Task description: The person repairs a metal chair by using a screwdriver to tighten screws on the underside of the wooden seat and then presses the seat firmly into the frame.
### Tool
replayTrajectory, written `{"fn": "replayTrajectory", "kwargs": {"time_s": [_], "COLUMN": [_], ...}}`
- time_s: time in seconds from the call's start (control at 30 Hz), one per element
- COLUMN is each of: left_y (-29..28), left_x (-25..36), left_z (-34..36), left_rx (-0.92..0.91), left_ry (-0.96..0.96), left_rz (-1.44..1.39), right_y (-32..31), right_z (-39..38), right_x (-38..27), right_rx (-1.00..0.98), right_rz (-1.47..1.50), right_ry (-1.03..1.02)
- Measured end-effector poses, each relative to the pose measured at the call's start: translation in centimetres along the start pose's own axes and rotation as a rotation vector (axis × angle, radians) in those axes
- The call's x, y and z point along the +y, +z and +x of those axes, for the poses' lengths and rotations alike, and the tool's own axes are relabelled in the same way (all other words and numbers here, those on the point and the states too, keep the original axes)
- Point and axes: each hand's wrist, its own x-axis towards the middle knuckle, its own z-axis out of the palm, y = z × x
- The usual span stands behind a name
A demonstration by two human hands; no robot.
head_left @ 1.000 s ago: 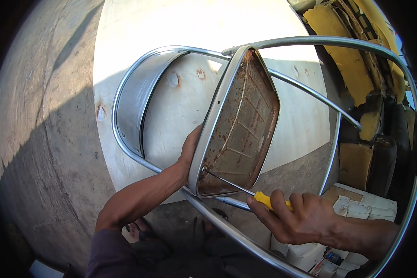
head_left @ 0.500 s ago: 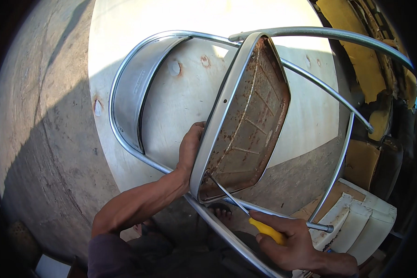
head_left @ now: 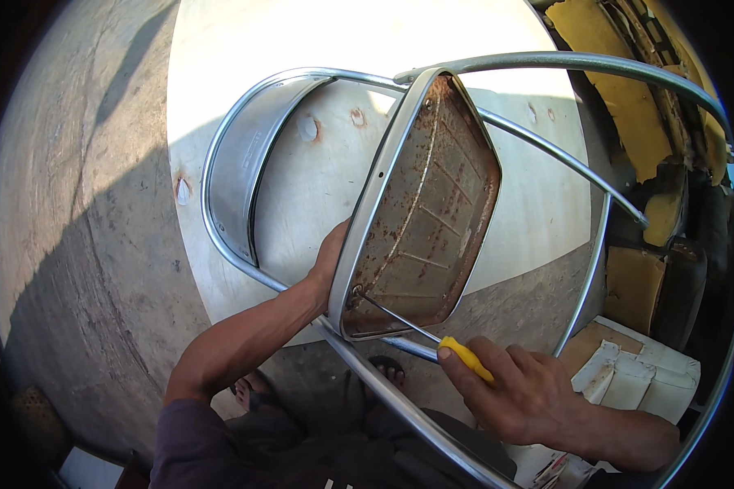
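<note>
A metal chair lies tipped over, with the rusty underside of its seat [head_left: 432,204] facing me. My left hand [head_left: 332,254] holds that seat by its near left edge; its fingers are hidden behind the pan. In my right hand [head_left: 522,391] is a screwdriver [head_left: 467,360] with a yellow handle and thin shaft. Its tip meets a screw spot [head_left: 356,290] at the seat's lower left corner. The chair's bent tube frame [head_left: 383,391] runs under and around the seat, and a curved metal backrest [head_left: 249,155] sits within the frame's loop at the left.
Beneath the chair lies a pale plywood sheet [head_left: 302,187] on the concrete floor [head_left: 90,269]. Worn white padded pieces [head_left: 644,367] lie at the lower right. Torn yellow foam [head_left: 616,98] and dark upholstery stand along the right side. My sandalled feet [head_left: 257,391] are close below the frame.
The seat and frame have tilted slightly and shifted in view. My right hand has moved right and up, its fingers loosened and turned on the screwdriver handle. The tip stays at the same corner.
</note>
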Motion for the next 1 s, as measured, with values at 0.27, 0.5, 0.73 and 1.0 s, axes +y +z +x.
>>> {"fn": "replayTrajectory", "kwargs": {"time_s": [0.27,0.5,0.73,1.0], "left_y": [0.8,-0.6,-1.6,-0.2], "left_x": [-0.9,-1.7,-2.8,-1.0], "left_z": [-0.2,0.3,1.1,0.3], "left_rx": [0.071,0.108,0.074,0.014], "left_ry": [-0.038,-0.037,-0.097,-0.139], "left_rz": [-0.141,-0.019,-0.137,-0.206], "right_y": [0.4,0.0,-0.7,-2.4], "right_z": [0.3,1.5,1.9,1.6], "right_x": [-0.8,-1.8,-2.1,0.0], "right_rx": [-0.164,-0.015,-0.096,-0.07], "right_rz": [-0.199,0.612,1.357,0.591], "right_ry": [-0.158,0.29,0.947,0.431]}}
